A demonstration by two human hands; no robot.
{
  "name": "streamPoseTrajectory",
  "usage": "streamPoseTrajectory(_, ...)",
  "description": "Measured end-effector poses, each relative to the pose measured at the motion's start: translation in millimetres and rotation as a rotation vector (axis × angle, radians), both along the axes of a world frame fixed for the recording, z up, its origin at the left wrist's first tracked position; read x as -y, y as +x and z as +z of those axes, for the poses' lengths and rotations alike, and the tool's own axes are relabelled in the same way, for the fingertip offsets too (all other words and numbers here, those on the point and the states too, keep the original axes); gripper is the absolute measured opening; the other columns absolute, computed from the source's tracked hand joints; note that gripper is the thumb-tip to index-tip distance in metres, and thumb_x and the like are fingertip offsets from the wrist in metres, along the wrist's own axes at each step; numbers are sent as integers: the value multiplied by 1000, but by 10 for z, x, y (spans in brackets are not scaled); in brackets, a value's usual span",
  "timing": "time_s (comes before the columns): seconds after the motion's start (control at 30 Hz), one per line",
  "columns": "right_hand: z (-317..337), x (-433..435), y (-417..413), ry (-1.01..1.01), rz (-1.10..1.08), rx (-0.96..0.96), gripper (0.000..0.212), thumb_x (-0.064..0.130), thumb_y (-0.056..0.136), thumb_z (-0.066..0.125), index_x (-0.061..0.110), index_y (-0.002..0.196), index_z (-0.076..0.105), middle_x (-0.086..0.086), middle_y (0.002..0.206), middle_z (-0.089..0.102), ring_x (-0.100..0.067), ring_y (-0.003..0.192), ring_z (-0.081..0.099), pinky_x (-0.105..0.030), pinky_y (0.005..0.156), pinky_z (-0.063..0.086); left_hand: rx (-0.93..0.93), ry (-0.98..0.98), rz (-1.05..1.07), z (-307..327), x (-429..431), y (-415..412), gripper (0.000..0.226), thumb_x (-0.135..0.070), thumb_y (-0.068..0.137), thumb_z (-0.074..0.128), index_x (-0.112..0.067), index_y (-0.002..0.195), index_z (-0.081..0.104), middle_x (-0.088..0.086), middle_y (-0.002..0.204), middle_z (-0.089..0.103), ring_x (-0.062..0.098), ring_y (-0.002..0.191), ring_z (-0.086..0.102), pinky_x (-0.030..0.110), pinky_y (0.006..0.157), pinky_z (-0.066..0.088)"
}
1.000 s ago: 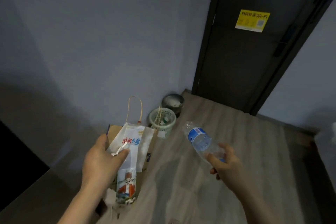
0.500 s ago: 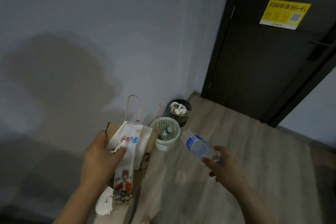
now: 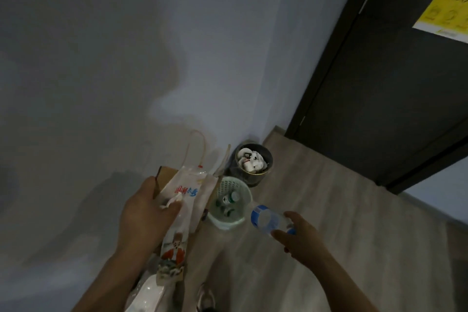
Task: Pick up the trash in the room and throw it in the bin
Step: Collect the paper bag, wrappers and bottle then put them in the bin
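Plastic bottle now sits just beside the green basket bin, closer than a second ago. Right hand grasps its base end; left hand clutches the printed bag. Drop looks next.

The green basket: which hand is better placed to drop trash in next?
Probably right: the right hand holds the bottle beside the green basket; the left hand grips bulky bags.

A plain lived-in room, perhaps a rental or guest room: a dark door with a yellow printed sticker at far right, a bare pale wall, a wood-look plank floor, and a green mesh bin and dark round bin in the corner.
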State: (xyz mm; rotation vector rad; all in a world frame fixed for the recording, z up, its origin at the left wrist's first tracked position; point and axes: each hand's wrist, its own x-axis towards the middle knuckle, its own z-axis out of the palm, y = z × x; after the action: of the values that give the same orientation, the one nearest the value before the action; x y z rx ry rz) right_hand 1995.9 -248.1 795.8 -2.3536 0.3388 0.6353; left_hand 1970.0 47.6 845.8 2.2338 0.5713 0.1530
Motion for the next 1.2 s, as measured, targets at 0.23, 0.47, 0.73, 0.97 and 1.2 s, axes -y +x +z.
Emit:
streamPoseTrajectory(0.23, -515, -313, 1004, 34, 88, -113, 63, 33, 84, 70, 12, 137, 43, -6, 108, 60, -26, 98, 66, -40, 85, 55, -100, 60, -5, -145, -14, 774, 25, -34, 80, 71, -22, 82, 49, -7, 77, 64, 12, 69, 62, 37, 63, 55)
streamPoseTrajectory(0.47, -1951, -189, 1931, 196, 154, -191, 101, 59, 54, 60, 30, 146, 27, -9, 125, 55, -27, 108, 58, -43, 91, 51, -220, 121, 87, -351, 135, 1537, 29, -33, 80, 72, -19, 76, 47, -7, 72, 61, 14, 66, 60, 36, 62, 54)
streamPoseTrajectory(0.73, -1232, 452, 2951, 142, 153, -331, 64, 26, 92, 61, 15, 146, 30, -11, 140, 49, -23, 126, 49, -25, 92, 42, -321, 155, 51, -714, 824, 2751, 38, -39, 79, 72, -19, 105, 53, 1, 90, 66, 26, 81, 63, 34, 69, 52)
streamPoseTrajectory(0.97, -1449, 1149, 3794, 93, 90, -300, 52, 27, 90, 63, 18, 138, 44, -11, 131, 56, -20, 118, 55, -27, 91, 46, -339, 136, -71, -1306, 1491, 3812, 28, -36, 79, 71, -25, 84, 46, -10, 73, 54, 12, 66, 53, 27, 55, 38)
streamPoseTrajectory(1.2, -2211, 1526, 4466, 83, 46, -297, 51, 32, 90, 62, 25, 137, 43, -2, 123, 56, -11, 99, 56, -22, 81, 47, -392, 4, -60, -2509, 1925, 4858, 35, -30, 78, 74, -18, 89, 43, -7, 76, 46, 20, 77, 52, 27, 62, 34)
